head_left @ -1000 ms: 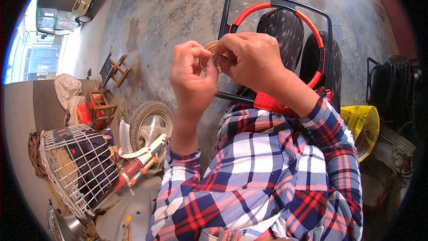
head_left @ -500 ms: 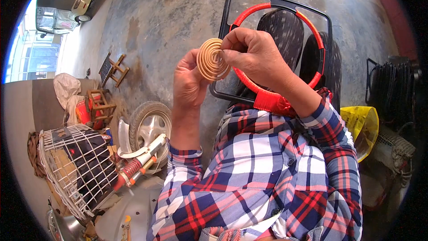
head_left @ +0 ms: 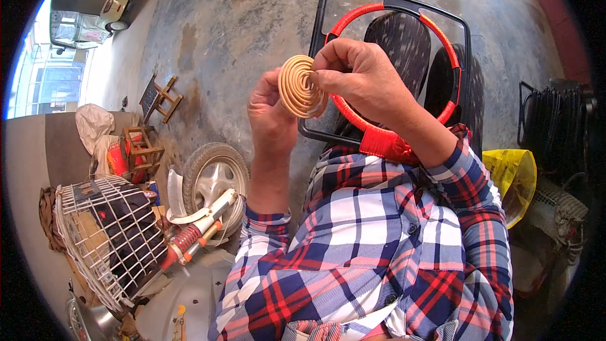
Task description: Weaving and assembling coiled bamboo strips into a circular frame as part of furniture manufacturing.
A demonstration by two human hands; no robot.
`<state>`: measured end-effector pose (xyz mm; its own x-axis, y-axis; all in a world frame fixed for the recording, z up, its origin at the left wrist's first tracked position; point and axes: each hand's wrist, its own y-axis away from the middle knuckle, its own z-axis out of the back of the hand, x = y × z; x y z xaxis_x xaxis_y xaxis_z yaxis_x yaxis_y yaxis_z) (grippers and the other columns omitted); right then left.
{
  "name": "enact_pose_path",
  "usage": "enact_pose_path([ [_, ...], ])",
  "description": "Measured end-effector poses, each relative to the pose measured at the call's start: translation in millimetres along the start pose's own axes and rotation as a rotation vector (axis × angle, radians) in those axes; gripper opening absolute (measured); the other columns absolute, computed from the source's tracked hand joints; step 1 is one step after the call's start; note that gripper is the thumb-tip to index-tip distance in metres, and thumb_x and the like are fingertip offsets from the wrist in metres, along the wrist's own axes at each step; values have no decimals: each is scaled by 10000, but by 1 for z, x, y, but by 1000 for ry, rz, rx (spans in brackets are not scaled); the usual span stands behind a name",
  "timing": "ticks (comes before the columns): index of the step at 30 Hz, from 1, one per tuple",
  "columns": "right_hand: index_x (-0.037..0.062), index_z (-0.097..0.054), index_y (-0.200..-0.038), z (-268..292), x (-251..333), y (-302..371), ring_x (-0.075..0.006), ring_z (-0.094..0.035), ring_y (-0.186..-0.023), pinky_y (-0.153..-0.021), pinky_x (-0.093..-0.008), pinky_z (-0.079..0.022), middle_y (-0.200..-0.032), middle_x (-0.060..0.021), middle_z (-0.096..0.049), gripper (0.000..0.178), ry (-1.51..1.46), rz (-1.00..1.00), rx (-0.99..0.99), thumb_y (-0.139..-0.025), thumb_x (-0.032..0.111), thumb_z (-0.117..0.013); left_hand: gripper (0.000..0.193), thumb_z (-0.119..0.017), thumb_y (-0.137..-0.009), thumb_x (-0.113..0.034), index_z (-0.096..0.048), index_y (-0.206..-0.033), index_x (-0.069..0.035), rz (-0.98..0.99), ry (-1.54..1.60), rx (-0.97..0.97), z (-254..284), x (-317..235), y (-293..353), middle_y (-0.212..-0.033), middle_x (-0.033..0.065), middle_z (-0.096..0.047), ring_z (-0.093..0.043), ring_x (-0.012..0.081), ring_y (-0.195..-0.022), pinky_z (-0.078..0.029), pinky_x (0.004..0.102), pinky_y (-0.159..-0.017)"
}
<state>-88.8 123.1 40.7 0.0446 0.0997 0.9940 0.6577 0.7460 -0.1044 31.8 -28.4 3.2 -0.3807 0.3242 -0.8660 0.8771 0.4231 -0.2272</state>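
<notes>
A tan spiral coil (head_left: 295, 88), flat and made of thin cane-like strand, is held up in front of my chest between both hands. My left hand (head_left: 270, 110) grips its left rim, the fingers partly hidden behind it. With thumb and forefinger together, my right hand (head_left: 356, 72) pinches the coil near its centre. Beneath my right hand, a black rectangular frame (head_left: 467, 31) rests over my lap and legs. Inside it is a ring (head_left: 353, 22) wrapped in red strand, with bare black stretches between the wraps; my right forearm hides part of it.
To the left are a white wire basket (head_left: 113, 233) with dark cloth inside, a spoked wheel (head_left: 218, 180), a red spring shock absorber (head_left: 186, 240) and small wooden stools (head_left: 167, 98). At the right lie a yellow bag (head_left: 508, 180) and stacked black frames (head_left: 552, 126). A vehicle (head_left: 95, 0) stands far left.
My left hand has shifted slightly right and turned a little. The coil's lower turns have spread a bit apart. My right hand keeps its pinch in nearly the same place.
</notes>
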Motion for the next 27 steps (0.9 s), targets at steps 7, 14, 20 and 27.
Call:
enact_pose_path([
  [7,-21,-651,-888,-1,4,2,-41,-575,-703,-626,-202,-469,-772,12,-618,140,-88,-29,19,-869,102,-714,300,-784,-858,-147,-651,-1083,0,-133,-156,-31,-7,-2,1,-1120,110,-695,-680,183,-977,-550,341,-906],
  [14,-17,-646,-866,-1,7,4,-30,-564,-684,-606,-201,-461,-761,15,-622,133,-96,-42,28,-866,97,-716,289,-814,-834,-152,-662,-1033,-9,-293,-174,-20,-16,2,0,-1049,97,-697,-656,183,-939,-521,341,-885],
  [20,-10,-652,-858,-1,12,4,-31,-566,-667,-597,-201,-466,-742,16,-628,133,-45,-45,44,-851,103,-721,253,-800,-844,-135,-651,-1003,-5,-283,-193,4,-17,-5,1,-1033,91,-682,-648,169,-933,-516,319,-872],
  [27,-4,-651,-839,4,16,4,-44,-568,-657,-596,-216,-475,-719,5,-626,152,102,33,62,-842,125,-732,244,-759,-850,-109,-640,-1031,3,-198,-121,17,-12,-7,4,-1055,102,-681,-652,181,-966,-519,338,-904],
])
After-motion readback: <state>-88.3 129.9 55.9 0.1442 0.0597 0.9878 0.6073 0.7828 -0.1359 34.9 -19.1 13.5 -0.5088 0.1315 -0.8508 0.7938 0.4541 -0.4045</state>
